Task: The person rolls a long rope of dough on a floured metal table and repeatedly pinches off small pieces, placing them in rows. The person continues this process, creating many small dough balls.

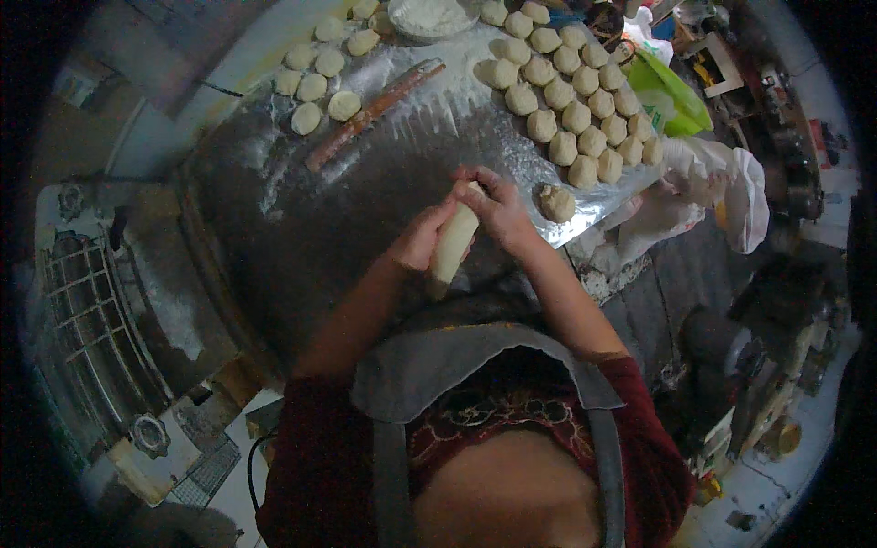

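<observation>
A thick roll of pale dough (455, 243) slants between my hands above the dark worktop (274, 240). Around its middle, my left hand (423, 236) is wrapped from the left side. At the upper end, my right hand (499, 209) grips the dough, its fingers close to those of my left. One dough ball (557, 203) lies alone to the right, on a shiny plastic sheet (582, 222). Beyond it, many dough balls (576, 118) stand in rows on that sheet. A floury wooden rolling pin (373, 116) lies diagonally at the upper left, beside several flattened dough pieces (312, 88).
A bowl of flour (433, 17) stands at the far edge, with loose flour spread before it. White plastic bags (712, 185) and a green bag (668, 96) are at the right. A machine with a metal grid (96, 301) stands at the left, past the worktop's raised edge.
</observation>
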A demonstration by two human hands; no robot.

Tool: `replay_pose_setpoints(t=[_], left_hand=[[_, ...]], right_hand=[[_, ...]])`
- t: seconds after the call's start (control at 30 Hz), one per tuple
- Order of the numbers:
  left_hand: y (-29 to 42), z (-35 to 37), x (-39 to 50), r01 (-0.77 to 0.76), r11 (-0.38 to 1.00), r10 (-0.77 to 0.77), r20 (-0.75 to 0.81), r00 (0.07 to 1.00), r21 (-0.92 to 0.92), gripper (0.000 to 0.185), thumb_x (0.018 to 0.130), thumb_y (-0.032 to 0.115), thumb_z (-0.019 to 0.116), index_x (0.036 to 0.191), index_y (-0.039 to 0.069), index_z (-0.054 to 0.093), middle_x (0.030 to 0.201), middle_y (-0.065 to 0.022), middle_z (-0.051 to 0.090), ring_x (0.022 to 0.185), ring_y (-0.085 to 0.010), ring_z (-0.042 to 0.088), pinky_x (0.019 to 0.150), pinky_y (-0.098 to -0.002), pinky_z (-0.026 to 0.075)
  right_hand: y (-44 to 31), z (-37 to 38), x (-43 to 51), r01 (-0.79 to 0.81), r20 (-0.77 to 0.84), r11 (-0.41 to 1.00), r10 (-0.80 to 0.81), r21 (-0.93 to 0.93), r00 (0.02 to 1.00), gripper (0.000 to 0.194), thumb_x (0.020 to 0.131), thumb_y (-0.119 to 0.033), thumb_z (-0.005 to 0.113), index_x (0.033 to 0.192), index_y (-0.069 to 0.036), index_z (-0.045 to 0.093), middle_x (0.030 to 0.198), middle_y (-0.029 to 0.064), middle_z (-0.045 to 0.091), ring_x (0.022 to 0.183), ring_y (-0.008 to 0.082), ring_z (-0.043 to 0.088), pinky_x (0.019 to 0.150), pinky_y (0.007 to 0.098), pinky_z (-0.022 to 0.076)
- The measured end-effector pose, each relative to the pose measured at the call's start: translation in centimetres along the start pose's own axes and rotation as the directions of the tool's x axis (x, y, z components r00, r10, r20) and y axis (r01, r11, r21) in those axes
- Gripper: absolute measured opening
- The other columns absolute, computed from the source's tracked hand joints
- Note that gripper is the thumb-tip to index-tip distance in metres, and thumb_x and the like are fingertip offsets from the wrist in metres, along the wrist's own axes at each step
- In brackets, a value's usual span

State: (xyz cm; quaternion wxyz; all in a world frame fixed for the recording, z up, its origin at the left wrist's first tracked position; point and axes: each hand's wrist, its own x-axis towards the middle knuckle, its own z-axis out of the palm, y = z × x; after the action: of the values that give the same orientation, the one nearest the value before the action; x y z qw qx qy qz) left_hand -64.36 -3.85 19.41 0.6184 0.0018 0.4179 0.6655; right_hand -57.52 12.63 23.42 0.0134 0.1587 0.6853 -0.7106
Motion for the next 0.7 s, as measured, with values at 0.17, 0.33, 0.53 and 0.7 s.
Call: replay_pose_setpoints(t=[0.17,0.33,0.53,0.7], left_hand=[[1.1,1.6,-0.3,-0.090,0.965,0.091,-0.006,0.996,-0.246,0.045,0.092,0.053,0.048,0.109,0.013,0.058,0.089,-0.0053,0.063,0.064,-0.0180,0.060,0.057,-0.0324,0.050],[1.4,2.2,-0.5,-0.517,0.604,0.668,-0.031,0.744,0.606,0.040,0.094,0.047,0.044,0.109,0.013,0.059,0.087,-0.0054,0.063,0.063,-0.0178,0.061,0.058,-0.0331,0.050],[4.3,3.3,-1.2,-0.192,0.966,0.216,-0.134,0.967,0.173,0.043,0.099,0.041,0.031,0.102,0.008,0.060,0.077,-0.0057,0.064,0.066,-0.0159,0.062,0.059,-0.0322,0.049],[6.6,5.0,-3.5,-0.454,0.734,0.247,0.423,0.872,0.505,0.036,0.097,0.036,0.041,0.089,0.006,0.060,0.074,-0.0089,0.060,0.058,-0.0205,0.059,0.055,-0.0335,0.049]], right_hand=[[-2.8,2.0,-0.3,0.136,-0.053,0.988,-0.141,-0.075,0.989,0.050,0.077,-0.026,0.079,0.118,-0.005,0.058,0.091,0.0109,0.068,0.085,0.0161,0.065,0.073,0.0343,0.0549],[-3.9,2.9,0.2,0.177,-0.260,0.967,-0.222,-0.184,0.940,0.038,0.073,-0.017,0.074,0.107,-0.004,0.062,0.086,0.0117,0.068,0.079,0.0187,0.066,0.072,0.0355,0.0552],[-5.0,2.5,3.4,0.057,-0.325,0.949,-0.162,-0.311,0.932,0.026,0.073,-0.011,0.067,0.097,-0.003,0.061,0.086,0.0069,0.064,0.080,0.0149,0.060,0.073,0.0299,0.0496],[-7.0,0.7,7.1,0.164,-0.362,0.856,-0.371,-0.490,0.855,0.031,0.078,-0.017,0.069,0.105,-0.003,0.062,0.088,0.0165,0.067,0.084,0.0234,0.065,0.078,0.0342,0.0502]])
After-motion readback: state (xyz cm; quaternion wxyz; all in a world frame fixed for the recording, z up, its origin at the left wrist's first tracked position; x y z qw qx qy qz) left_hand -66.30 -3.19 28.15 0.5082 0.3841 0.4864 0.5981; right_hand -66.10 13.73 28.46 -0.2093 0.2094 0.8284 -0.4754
